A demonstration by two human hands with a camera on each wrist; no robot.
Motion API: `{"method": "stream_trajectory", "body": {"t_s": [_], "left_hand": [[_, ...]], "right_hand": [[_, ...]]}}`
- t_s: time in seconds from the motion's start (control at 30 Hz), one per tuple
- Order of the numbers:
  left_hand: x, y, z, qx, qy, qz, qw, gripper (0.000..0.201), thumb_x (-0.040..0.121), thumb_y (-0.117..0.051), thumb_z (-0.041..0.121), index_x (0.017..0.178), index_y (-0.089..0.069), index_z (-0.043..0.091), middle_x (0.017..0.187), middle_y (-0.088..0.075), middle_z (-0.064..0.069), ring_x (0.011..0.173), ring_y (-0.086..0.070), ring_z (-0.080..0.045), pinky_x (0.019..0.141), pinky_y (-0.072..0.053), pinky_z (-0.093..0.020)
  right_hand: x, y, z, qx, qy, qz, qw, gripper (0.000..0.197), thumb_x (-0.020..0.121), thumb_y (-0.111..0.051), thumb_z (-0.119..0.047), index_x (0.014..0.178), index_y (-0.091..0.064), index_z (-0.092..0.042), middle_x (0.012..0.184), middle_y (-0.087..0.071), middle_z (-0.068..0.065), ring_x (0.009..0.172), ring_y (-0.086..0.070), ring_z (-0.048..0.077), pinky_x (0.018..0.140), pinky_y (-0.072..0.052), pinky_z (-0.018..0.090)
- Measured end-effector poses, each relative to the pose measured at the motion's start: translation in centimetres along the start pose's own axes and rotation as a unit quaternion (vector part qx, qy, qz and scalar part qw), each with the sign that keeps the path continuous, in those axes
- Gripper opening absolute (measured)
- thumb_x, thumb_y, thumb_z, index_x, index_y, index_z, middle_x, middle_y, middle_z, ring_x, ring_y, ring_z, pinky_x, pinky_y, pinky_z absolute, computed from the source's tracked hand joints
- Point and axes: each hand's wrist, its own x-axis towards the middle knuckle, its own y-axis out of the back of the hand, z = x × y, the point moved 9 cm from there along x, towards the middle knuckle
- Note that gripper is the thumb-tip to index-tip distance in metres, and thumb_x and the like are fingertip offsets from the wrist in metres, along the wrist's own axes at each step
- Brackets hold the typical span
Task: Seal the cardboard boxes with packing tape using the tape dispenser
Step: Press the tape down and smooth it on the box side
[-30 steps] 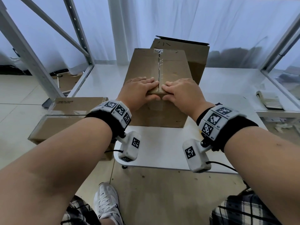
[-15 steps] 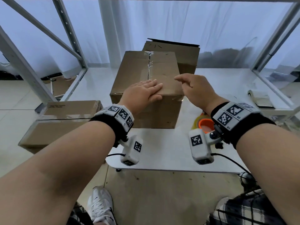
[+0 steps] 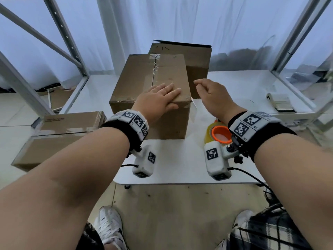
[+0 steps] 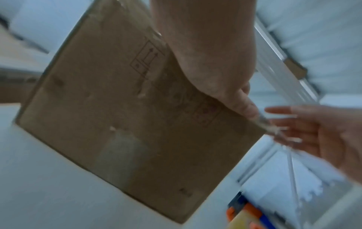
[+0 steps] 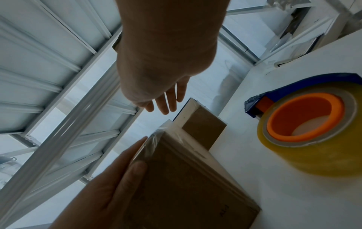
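A brown cardboard box (image 3: 144, 82) stands on the white table (image 3: 180, 163), with clear tape along its top seam and over the front edge. My left hand (image 3: 167, 94) lies flat on the box's top near the front right corner, fingers straight. My right hand (image 3: 203, 87) hovers just right of the box, fingers loosely curled, holding nothing. The tape dispenser (image 3: 218, 134), with a yellowish roll on an orange core, sits on the table under my right wrist. In the right wrist view the dispenser (image 5: 305, 131) lies beside the box (image 5: 186, 178).
A second cardboard box (image 3: 196, 56) stands right behind the first. More boxes (image 3: 63, 130) are stacked on the floor at the left. A notebook (image 3: 281, 101) lies on the table's far right. Metal shelf posts (image 3: 68, 38) frame both sides.
My right hand has lifted off the box's front edge and moved right. My left hand has slid rightward across the top to the front right corner.
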Motion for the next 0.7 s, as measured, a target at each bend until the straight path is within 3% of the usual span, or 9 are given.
{"method": "stream_trajectory", "body": {"t_s": [0.1, 0.23, 0.3, 0.43, 0.6, 0.7], "left_hand": [[-0.4, 0.1, 0.2, 0.026, -0.007, 0.013, 1.0, 0.06, 0.096, -0.026, 0.055, 0.151, -0.012, 0.035, 0.158, -0.018, 0.005, 0.145, -0.018, -0.019, 0.117, -0.016, -0.035], [-0.2, 0.5, 0.4, -0.006, -0.005, 0.02, 1.0, 0.06, 0.096, -0.026, 0.056, 0.151, -0.017, 0.033, 0.158, -0.021, 0.004, 0.145, -0.02, -0.02, 0.117, -0.016, -0.037], [0.0, 0.8, 0.9, -0.034, -0.009, 0.023, 0.999, 0.058, 0.097, -0.025, 0.053, 0.15, -0.02, 0.03, 0.158, -0.021, 0.003, 0.145, -0.018, -0.018, 0.117, -0.013, -0.035], [0.2, 1.2, 2.2, -0.057, -0.038, 0.031, 0.997, 0.052, 0.101, -0.028, 0.046, 0.15, -0.022, 0.03, 0.157, -0.021, 0.006, 0.145, -0.016, -0.013, 0.117, -0.013, -0.03], [0.3, 1.1, 2.3, -0.054, -0.035, 0.047, 0.997, 0.05, 0.101, -0.029, 0.045, 0.149, -0.024, 0.033, 0.156, -0.024, 0.007, 0.144, -0.02, -0.014, 0.116, -0.017, -0.031], [0.3, 1.1, 2.1, -0.053, -0.034, 0.048, 0.997, 0.05, 0.101, -0.03, 0.046, 0.149, -0.024, 0.032, 0.156, -0.025, 0.007, 0.144, -0.022, -0.014, 0.115, -0.018, -0.031]], "right_hand": [[-0.5, -0.5, 0.3, 0.012, -0.006, -0.024, 1.0, 0.05, 0.099, -0.044, -0.04, 0.14, -0.043, -0.013, 0.137, -0.053, 0.006, 0.118, -0.05, 0.012, 0.092, -0.039, 0.02], [-1.8, -1.8, 1.6, -0.051, -0.021, -0.073, 0.996, 0.084, 0.08, -0.066, -0.057, 0.145, -0.033, -0.015, 0.147, -0.043, 0.006, 0.131, -0.043, 0.022, 0.105, -0.04, 0.038], [-2.6, -2.4, 2.9, -0.081, -0.055, -0.057, 0.994, 0.087, 0.074, -0.072, -0.057, 0.142, -0.034, -0.017, 0.145, -0.044, 0.003, 0.13, -0.045, 0.023, 0.104, -0.042, 0.042], [-4.0, -3.9, 4.8, -0.051, -0.097, -0.001, 0.994, 0.067, 0.076, -0.074, -0.048, 0.129, -0.047, -0.018, 0.132, -0.052, 0.001, 0.119, -0.051, 0.02, 0.099, -0.046, 0.043], [-4.0, -3.1, 3.6, -0.05, -0.034, 0.074, 0.995, 0.031, 0.087, -0.067, -0.031, 0.111, -0.06, -0.014, 0.117, -0.06, 0.003, 0.108, -0.056, 0.018, 0.095, -0.048, 0.037], [-4.1, -2.1, 3.1, -0.127, 0.002, 0.098, 0.987, 0.016, 0.092, -0.059, -0.025, 0.101, -0.064, -0.013, 0.11, -0.062, 0.005, 0.102, -0.056, 0.02, 0.094, -0.041, 0.034]]}}
